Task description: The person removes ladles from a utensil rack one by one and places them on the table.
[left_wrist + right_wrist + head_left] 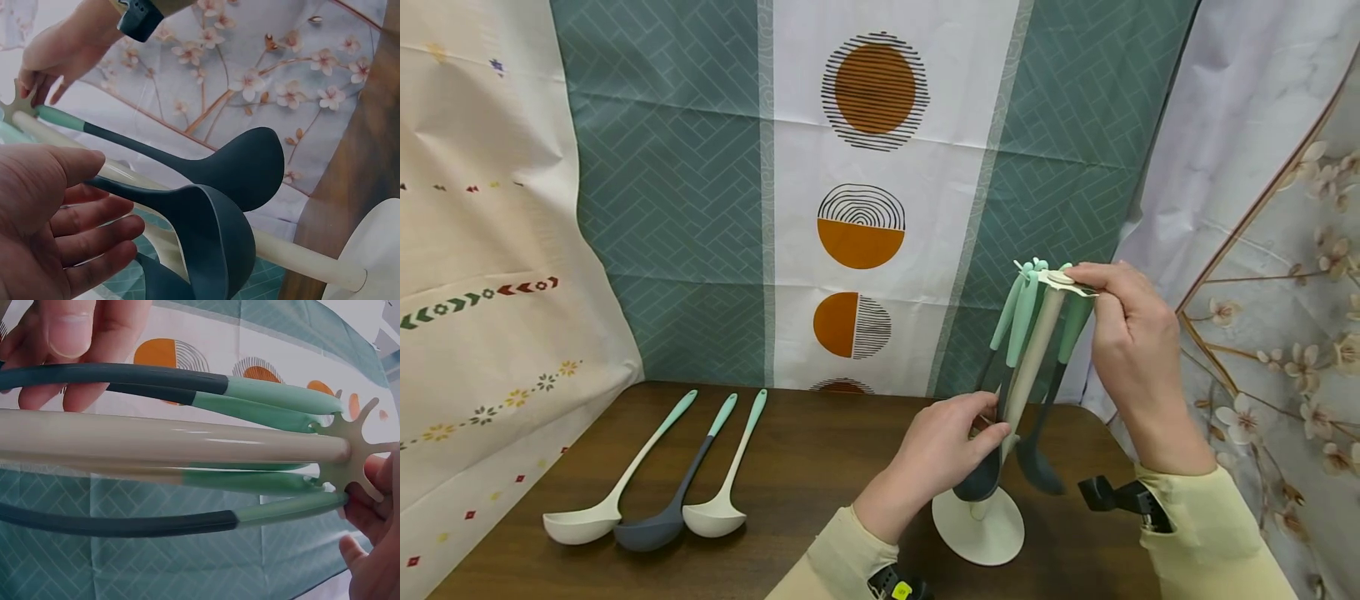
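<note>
A cream rotating-style utensil stand (1033,354) leans to the right, its round base (1000,546) on the table. My right hand (1138,358) pinches the hooked top (350,450) between thumb and fingers. Several utensils with mint handles hang from the hooks. Around the shaft of one dark ladle (219,244) lies my left hand (943,442), fingers loosely extended behind the shaft and thumb apart from it. Another dark ladle (1037,462) hangs on the right side, near my right hand. The lower parts of the rear utensils are partly hidden.
At the table's left lie a cream ladle (583,523), a dark ladle (651,532) and a smaller cream ladle (715,515), handles pointing away. The brown table (835,467) ends at a patterned cloth (685,208) behind. A floral cloth (1285,375) hangs at right.
</note>
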### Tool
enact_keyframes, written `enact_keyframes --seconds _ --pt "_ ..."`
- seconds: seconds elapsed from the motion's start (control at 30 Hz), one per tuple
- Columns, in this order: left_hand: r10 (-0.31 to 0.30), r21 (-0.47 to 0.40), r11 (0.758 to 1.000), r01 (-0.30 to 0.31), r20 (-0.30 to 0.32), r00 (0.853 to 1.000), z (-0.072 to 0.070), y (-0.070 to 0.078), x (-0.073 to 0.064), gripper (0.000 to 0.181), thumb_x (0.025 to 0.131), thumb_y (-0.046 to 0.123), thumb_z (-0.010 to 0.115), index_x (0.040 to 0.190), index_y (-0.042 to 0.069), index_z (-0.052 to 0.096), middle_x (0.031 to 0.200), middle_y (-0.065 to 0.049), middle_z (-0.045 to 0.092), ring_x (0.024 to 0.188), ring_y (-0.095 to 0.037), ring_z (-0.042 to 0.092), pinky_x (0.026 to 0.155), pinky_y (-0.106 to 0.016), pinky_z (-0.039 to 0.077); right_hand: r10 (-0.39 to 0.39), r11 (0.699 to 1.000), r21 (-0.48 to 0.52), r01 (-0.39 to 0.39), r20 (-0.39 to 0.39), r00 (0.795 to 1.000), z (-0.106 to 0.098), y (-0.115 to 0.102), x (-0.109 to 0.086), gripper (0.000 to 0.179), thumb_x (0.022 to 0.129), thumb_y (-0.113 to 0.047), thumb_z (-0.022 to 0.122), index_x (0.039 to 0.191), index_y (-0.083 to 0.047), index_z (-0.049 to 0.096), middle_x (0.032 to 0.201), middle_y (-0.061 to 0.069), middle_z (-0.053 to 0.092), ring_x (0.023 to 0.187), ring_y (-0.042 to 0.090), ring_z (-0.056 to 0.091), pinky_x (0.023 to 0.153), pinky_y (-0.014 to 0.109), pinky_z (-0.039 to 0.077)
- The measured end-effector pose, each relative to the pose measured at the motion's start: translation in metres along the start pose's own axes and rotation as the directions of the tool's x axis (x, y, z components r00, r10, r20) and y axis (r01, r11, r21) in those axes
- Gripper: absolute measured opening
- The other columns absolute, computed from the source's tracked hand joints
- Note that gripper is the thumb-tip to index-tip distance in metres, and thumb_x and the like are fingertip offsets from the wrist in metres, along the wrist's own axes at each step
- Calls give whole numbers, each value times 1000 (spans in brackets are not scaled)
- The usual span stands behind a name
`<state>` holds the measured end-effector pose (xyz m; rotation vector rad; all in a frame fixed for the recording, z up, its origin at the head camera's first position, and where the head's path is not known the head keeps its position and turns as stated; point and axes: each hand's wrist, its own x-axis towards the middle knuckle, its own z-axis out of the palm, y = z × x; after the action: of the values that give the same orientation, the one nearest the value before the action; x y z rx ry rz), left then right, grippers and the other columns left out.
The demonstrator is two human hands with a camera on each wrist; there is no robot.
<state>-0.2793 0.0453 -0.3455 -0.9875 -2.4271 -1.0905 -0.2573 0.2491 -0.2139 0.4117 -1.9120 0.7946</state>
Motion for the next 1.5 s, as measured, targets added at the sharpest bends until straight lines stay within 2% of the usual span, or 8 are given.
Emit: enact_keyframes --seconds 0.1,0.23,0.4,0.47,0.67,0.87,1.0,1.5 --pt "5 2 1000 -5 -6 1000 1 -1 0 27 108 30 76 131 17 77 111 10 78 98 -6 71 79 -23 52 37 999 -19 -37 25 999 -2 -2 -2 49 114 -21 35 129 -14 82 134 2 75 134 20 61 113 26 37" --pt "16 -3 1000 -16 -18 1000 3 -1 0 25 107 29 78 128 17 77 109 11 80 97 -6 72 77 -22 51 19 999 -40 -18 35 999 -2 -3 -4 45 118 -33 42 131 -12 80 130 5 75 124 21 60 99 26 37" --pt "26 -2 1000 -26 -36 999 4 0 -1 21 105 27 80 124 17 77 106 13 80 95 -3 71 78 -22 51 -12 998 -66 14 34 999 2 -4 -3 43 115 -42 59 129 -5 77 130 11 74 125 31 62 105 46 42" --pt "26 -3 1000 -26 -42 999 4 0 -1 19 104 27 81 121 18 77 104 14 80 93 -1 70 77 -21 50 -6 997 -78 8 23 1000 3 -5 -3 41 114 -41 63 126 -4 76 130 11 74 125 32 62 104 52 42" --pt "29 7 1000 -28 -64 998 3 0 -1 14 104 26 81 114 18 77 100 13 79 85 1 66 72 -20 48 4 996 -92 -5 -9 1000 5 -4 -2 34 114 -33 62 122 -4 77 126 9 75 124 28 64 102 42 42" --pt "32 10 999 -32 -70 997 2 1 -2 12 105 26 80 113 18 77 99 13 79 80 2 63 70 -19 48 -6 997 -73 5 -18 1000 8 -3 -2 30 114 -28 62 124 -4 77 123 11 74 123 31 63 101 49 42" --pt "39 6 999 -38 -74 996 1 1 -3 11 105 25 80 112 17 77 96 11 78 76 2 61 68 -18 47 -15 998 -59 13 -32 999 10 -2 -2 27 114 -23 62 124 -3 77 120 13 73 121 31 63 101 46 40" --pt "59 39 998 -56 -93 994 -3 2 -5 10 106 25 79 108 16 74 89 10 72 71 -2 55 65 -19 45 -20 998 -62 16 -62 998 15 -2 -5 31 115 -24 58 126 -1 74 125 17 71 126 36 60 100 53 40"
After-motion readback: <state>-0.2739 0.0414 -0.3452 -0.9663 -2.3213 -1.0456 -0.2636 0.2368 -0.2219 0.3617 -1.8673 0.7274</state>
